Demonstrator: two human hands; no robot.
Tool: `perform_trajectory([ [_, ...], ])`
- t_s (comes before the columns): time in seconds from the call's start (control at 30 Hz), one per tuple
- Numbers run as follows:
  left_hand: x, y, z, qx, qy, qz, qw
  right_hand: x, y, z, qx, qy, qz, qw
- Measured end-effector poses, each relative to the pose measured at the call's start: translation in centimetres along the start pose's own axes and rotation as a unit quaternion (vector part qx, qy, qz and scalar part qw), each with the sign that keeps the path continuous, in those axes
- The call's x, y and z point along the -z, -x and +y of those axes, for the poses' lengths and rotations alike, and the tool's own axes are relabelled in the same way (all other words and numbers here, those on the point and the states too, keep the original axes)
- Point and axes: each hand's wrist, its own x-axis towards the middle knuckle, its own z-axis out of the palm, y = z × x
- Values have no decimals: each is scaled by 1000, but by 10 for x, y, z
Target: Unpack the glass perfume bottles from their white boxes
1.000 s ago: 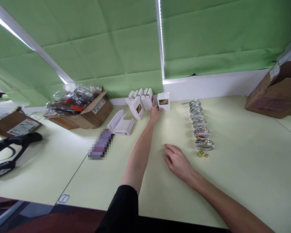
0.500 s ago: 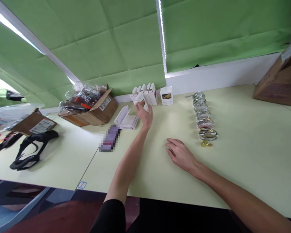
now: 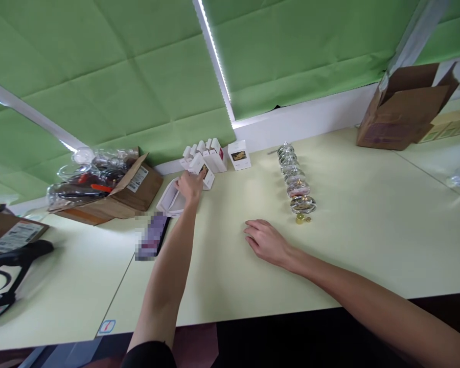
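My left hand [image 3: 190,186] is stretched out to the back left, fingers apart, over the edge of a pad of white papers [image 3: 171,203]. Right beside its thumb side stands a small white box [image 3: 207,177] with a gold picture on its front, partly covered by the hand. Contact between fingers and papers is hard to make out. My right hand [image 3: 266,242] rests on the table with fingers slightly spread and nothing in it. To its right runs a row of clear-wrapped packets [image 3: 294,176], with small gold pieces [image 3: 300,219] at the near end.
Behind the left hand are several white boxes [image 3: 215,155] in a row and one separate white box [image 3: 239,155]. A phone-like item [image 3: 153,236], blurred out, lies left. Cardboard boxes stand at left [image 3: 136,191] and right [image 3: 400,117]. A black strap-like frame [image 3: 19,263] sits far left.
The view has swung to the right. My left hand has shifted left relative to the pictured white box, whose front now shows more. My right hand has stayed in place.
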Motion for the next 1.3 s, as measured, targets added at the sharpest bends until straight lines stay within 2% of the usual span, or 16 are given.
perform_trajectory([
  [0.1,3,16,5,-30,25,-24,999,1,0,0,6,-5,-5,1000],
  [0.23,12,52,10,-103,73,-69,990,2,0,-1,8,-7,-13,1000],
  [0.27,15,62,11,-122,106,-105,981,2,0,-1,8,-8,-12,1000],
  [0.33,22,84,11,-136,239,-224,935,2,1,-2,7,-9,-6,1000],
  [0.4,29,105,10,-138,301,-293,897,1,2,-2,8,-9,-1,1000],
  [0.53,34,134,6,-158,288,-318,889,-1,4,-5,21,-9,-1,1000],
  [0.7,28,145,-2,-137,277,-367,877,-3,7,-8,42,-19,12,999],
  [0.8,29,145,-5,-166,278,-360,875,-2,9,-6,41,-25,21,999],
  [0.87,35,142,-6,-193,287,-330,879,-1,10,-4,38,-26,26,999],
  [0.93,43,135,-9,-211,280,-273,896,-2,10,-3,37,-26,32,998],
  [1.03,54,119,-17,-219,216,-159,938,-3,11,-4,39,-24,40,998],
  [1.1,60,108,-25,-211,186,-110,953,-4,11,-5,43,-19,38,998],
  [1.2,63,98,-33,-180,188,-104,960,-2,12,-8,49,-15,26,998],
  [1.3,65,100,-32,-160,171,-137,963,11,13,-13,64,-4,21,998],
])
